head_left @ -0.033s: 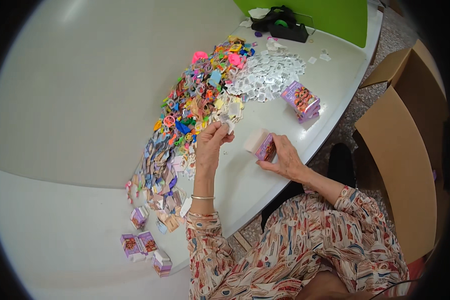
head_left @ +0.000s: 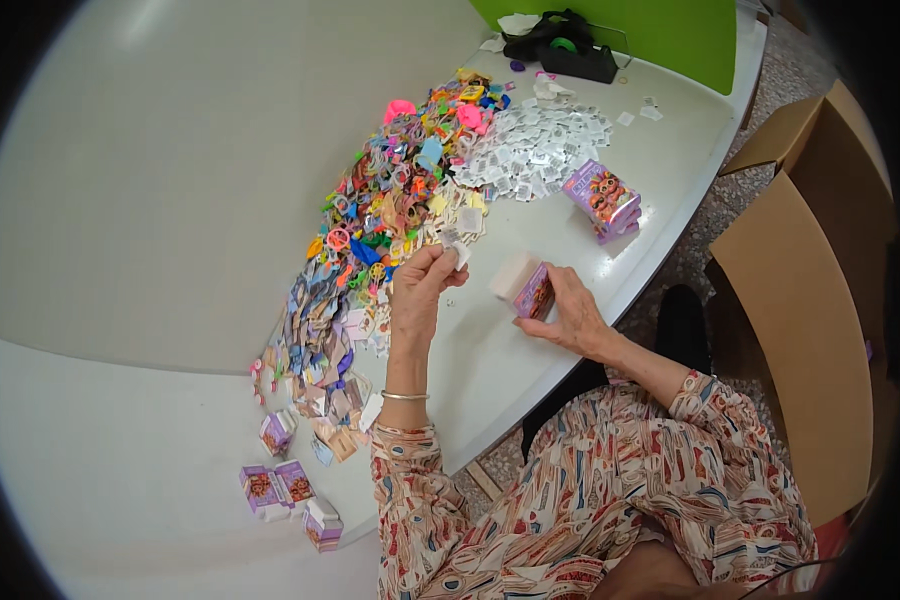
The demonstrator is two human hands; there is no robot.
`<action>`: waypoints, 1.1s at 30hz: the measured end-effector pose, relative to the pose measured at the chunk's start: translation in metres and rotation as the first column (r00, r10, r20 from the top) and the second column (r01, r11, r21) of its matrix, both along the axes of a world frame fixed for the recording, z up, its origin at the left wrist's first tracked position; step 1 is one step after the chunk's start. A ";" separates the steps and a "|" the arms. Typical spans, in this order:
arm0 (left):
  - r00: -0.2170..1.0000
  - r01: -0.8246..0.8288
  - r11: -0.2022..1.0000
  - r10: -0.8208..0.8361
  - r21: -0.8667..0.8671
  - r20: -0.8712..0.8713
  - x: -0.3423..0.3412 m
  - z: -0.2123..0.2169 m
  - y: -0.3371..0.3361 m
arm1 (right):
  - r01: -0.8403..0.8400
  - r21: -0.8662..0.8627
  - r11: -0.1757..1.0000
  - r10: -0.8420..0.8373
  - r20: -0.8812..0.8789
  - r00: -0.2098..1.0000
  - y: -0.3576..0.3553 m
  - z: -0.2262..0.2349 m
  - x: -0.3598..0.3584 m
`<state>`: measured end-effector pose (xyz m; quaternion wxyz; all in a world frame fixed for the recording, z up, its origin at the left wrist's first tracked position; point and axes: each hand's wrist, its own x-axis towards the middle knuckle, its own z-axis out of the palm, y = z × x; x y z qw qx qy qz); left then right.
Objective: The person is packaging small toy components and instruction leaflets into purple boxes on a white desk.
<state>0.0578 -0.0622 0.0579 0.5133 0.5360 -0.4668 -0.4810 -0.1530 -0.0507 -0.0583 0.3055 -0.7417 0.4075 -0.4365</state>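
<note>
Between the hands, nothing shifts: left hand (head_left: 422, 283) pinches a small white slip (head_left: 457, 247), right hand (head_left: 568, 312) grips a purple box (head_left: 526, 285), hands apart.

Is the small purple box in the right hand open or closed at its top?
Open. The small purple box, held on the table by the right hand, has a pale flap raised at its upper end.

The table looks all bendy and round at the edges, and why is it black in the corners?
Head view: the fisheye lens bends the white table toward the rim and leaves black corners. Light is soft and even, with little glare. The left hand, right hand and small purple box look fairly sharp.
</note>
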 end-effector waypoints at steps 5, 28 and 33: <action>0.997 0.042 0.998 -0.045 0.056 0.062 0.018 -0.009 0.021 | -0.270 0.094 0.958 0.222 0.350 0.910 -0.012 0.033 -0.012; 0.991 0.055 0.988 -0.035 0.146 -0.133 -0.003 -0.015 0.037 | 0.020 -0.042 0.999 -0.029 -0.205 0.978 -0.043 0.027 -0.010; 0.999 0.020 0.996 -0.015 0.083 -0.052 0.004 -0.011 0.044 | -0.033 0.057 0.998 0.050 -0.318 0.947 -0.033 0.034 -0.005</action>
